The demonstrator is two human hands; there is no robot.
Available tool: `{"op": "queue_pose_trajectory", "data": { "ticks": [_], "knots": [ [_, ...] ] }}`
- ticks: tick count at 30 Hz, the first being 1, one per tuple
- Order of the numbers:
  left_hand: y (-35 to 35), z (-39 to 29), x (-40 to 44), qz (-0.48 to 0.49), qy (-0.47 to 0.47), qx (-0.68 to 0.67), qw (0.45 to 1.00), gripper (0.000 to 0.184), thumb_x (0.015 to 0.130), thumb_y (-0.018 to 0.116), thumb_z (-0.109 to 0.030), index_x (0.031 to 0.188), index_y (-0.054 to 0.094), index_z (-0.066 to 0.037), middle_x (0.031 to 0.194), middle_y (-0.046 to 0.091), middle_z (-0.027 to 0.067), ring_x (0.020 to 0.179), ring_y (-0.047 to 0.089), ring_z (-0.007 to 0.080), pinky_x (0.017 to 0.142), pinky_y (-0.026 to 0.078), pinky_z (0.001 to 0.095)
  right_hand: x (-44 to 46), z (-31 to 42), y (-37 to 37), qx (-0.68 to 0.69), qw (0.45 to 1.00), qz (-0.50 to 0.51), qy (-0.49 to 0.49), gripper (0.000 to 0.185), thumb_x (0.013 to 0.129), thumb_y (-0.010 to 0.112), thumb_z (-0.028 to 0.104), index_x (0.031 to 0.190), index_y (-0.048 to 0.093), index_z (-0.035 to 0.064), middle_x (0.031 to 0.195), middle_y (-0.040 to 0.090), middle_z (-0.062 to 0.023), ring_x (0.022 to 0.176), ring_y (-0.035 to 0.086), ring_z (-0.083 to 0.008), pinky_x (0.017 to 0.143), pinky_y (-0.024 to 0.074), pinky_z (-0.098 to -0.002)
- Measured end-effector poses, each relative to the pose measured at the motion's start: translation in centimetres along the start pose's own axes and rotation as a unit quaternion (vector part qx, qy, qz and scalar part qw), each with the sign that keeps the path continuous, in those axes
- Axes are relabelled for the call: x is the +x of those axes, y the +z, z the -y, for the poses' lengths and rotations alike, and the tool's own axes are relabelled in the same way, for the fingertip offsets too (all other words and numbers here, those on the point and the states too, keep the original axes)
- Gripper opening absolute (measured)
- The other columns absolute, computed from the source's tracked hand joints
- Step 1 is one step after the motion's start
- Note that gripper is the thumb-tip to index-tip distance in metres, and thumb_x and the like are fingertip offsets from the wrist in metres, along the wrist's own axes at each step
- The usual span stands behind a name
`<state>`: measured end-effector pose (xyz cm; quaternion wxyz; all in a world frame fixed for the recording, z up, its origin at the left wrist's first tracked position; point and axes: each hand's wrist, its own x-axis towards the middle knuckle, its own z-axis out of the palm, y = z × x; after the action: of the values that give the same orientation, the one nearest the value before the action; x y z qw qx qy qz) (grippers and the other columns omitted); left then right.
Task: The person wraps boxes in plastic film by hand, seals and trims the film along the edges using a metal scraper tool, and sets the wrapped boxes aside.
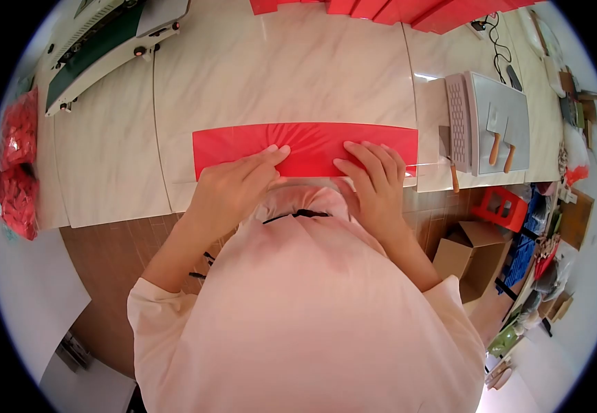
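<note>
A long red sheet (230, 146) lies across the front edge of the marbled table (278, 76), with creases fanning out near its middle. My left hand (247, 172) is on its left half, thumb and index finger pinched together on the red material near the creases. On the right half rests my right hand (374, 168), its fingers a little apart and laid on the sheet. The lower edge of the sheet is partly hidden by both hands.
Red pieces (381, 10) lie at the table's back edge. A machine (106, 55) stands back left, red bags (16, 165) far left. At right are a grey-topped box (512, 103) with orange-handled tools, a loose tool (454, 177), a red stool (501, 208) and a cardboard box (474, 258).
</note>
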<state>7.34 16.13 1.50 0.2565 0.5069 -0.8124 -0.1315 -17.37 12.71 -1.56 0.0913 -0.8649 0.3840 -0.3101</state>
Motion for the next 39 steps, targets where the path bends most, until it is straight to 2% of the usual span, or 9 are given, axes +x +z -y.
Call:
{"op": "queue_pose_trajectory", "data": {
  "ticks": [2, 5, 8, 11, 19, 28, 32, 34, 39],
  "knots": [
    [0.1, 0.3, 0.0, -0.003, 0.000, 0.005, 1.000, 0.018, 0.079, 0.075, -0.010, 0.082, 0.060, -0.002, 0.105, 0.072, 0.0079, 0.094, 0.071, 0.0233, 0.062, 0.057, 0.0296, 0.4, -0.4, 0.2, 0.023, 1.000, -0.016, -0.013, 0.019, 0.076, 0.075, 0.011, 0.086, 0.059, 0.0111, 0.113, 0.065, -0.0042, 0.108, 0.059, -0.0251, 0.094, 0.0391, -0.0432],
    [-0.4, 0.7, -0.1, -0.046, 0.014, -0.006, 0.999, 0.020, 0.076, 0.077, -0.011, 0.082, 0.061, -0.002, 0.106, 0.071, 0.0076, 0.093, 0.070, 0.0244, 0.067, 0.057, 0.0318, 0.2, -0.5, 0.7, 0.043, 0.998, -0.035, -0.018, 0.018, 0.076, 0.076, 0.010, 0.082, 0.059, 0.0103, 0.109, 0.067, -0.0026, 0.105, 0.061, -0.0236, 0.090, 0.0391, -0.0409],
    [-2.5, 2.0, -1.4, -0.033, 0.005, 0.026, 0.999, 0.021, 0.073, 0.079, -0.011, 0.083, 0.061, -0.003, 0.108, 0.070, 0.0072, 0.091, 0.067, 0.0251, 0.072, 0.055, 0.0341, 0.5, -0.6, 0.8, 0.068, 0.997, -0.039, 0.008, 0.017, 0.076, 0.076, 0.008, 0.081, 0.060, 0.0097, 0.107, 0.068, -0.0016, 0.101, 0.062, -0.0228, 0.087, 0.0383, -0.0395],
    [-3.8, 3.2, -3.0, -0.049, -0.054, 0.045, 0.996, 0.022, 0.070, 0.080, -0.010, 0.081, 0.062, -0.003, 0.111, 0.068, 0.0069, 0.089, 0.065, 0.0255, 0.073, 0.054, 0.0349, 0.8, -0.3, 0.6, 0.065, 0.997, -0.031, 0.024, 0.016, 0.075, 0.076, 0.007, 0.080, 0.061, 0.0094, 0.105, 0.068, -0.0017, 0.099, 0.063, -0.0227, 0.087, 0.0374, -0.0387],
    [-3.9, 3.7, -4.2, -0.071, -0.124, -0.016, 0.990, 0.014, 0.075, 0.076, -0.005, 0.077, 0.062, -0.003, 0.095, 0.073, 0.0048, 0.087, 0.067, 0.0224, 0.071, 0.053, 0.0320, 1.0, -0.2, -0.4, 0.068, 0.997, -0.011, 0.028, 0.016, 0.075, 0.076, 0.006, 0.081, 0.062, 0.0087, 0.101, 0.066, -0.0042, 0.096, 0.060, -0.0235, 0.086, 0.0374, -0.0385],
    [-4.0, 3.7, -4.2, -0.071, -0.033, 0.067, 0.995, 0.018, 0.075, 0.077, -0.013, 0.079, 0.061, -0.006, 0.099, 0.072, 0.0030, 0.075, 0.061, 0.0218, 0.068, 0.049, 0.0341, -0.1, -1.8, -1.6, -0.007, 0.999, -0.022, 0.030, 0.013, 0.077, 0.073, 0.005, 0.084, 0.062, 0.0072, 0.098, 0.065, -0.0060, 0.089, 0.059, -0.0244, 0.081, 0.0413, -0.0378],
    [-4.1, 3.0, -4.1, -0.067, -0.015, 0.068, 0.995, 0.020, 0.074, 0.078, -0.016, 0.080, 0.062, -0.006, 0.098, 0.071, 0.0014, 0.074, 0.061, 0.0210, 0.068, 0.048, 0.0332, -0.5, -1.5, -1.2, -0.021, 0.999, -0.032, 0.028, 0.014, 0.078, 0.073, 0.006, 0.086, 0.061, 0.0074, 0.097, 0.066, -0.0051, 0.088, 0.060, -0.0238, 0.081, 0.0417, -0.0374],
    [-3.4, 3.1, -4.0, -0.086, -0.013, 0.125, 0.988, 0.020, 0.073, 0.079, -0.017, 0.081, 0.063, -0.006, 0.093, 0.070, 0.0001, 0.074, 0.061, 0.0200, 0.066, 0.048, 0.0322, -0.3, -1.8, -1.5, -0.027, 0.999, -0.044, 0.009, 0.015, 0.078, 0.073, 0.006, 0.087, 0.061, 0.0077, 0.097, 0.065, -0.0046, 0.087, 0.059, -0.0237, 0.081, 0.0416, -0.0374],
    [-2.8, 3.0, -4.6, -0.098, -0.025, 0.145, 0.984, 0.018, 0.075, 0.078, -0.015, 0.079, 0.063, -0.006, 0.090, 0.071, -0.0007, 0.072, 0.062, 0.0191, 0.064, 0.049, 0.0309, -0.1, -2.7, -4.7, -0.050, 0.999, -0.012, -0.012, 0.019, 0.075, 0.076, 0.010, 0.086, 0.061, 0.0085, 0.093, 0.064, -0.0033, 0.085, 0.058, -0.0240, 0.081, 0.0416, -0.0386]
  ]
}}
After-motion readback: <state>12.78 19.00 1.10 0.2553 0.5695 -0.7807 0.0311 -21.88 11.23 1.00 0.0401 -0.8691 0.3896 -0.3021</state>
